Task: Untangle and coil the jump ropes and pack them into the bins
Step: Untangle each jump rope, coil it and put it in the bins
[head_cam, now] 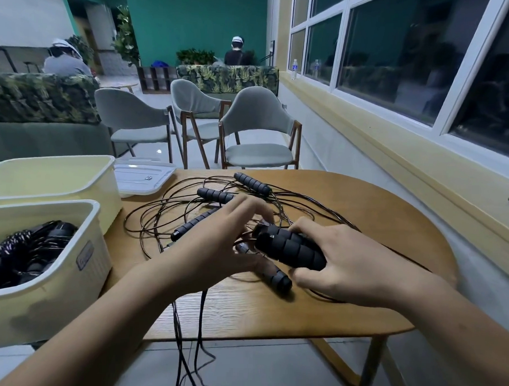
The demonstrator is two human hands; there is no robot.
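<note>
Nearby, tangled ropes (215,195) sprawl beyond the right hand (351,268); bin (57,272) leftward.

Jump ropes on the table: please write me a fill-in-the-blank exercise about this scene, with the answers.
1. The right hand grips two black ____.
2. The bin that already holds ropes is the ____ one.
3. Some cords hang over the edge of the ____.
Answers: handles; near; table.

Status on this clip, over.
Right hand grips two handles. Left hand open, fingers at their ends. Ropes tangled on table, near bin part-filled.
</note>
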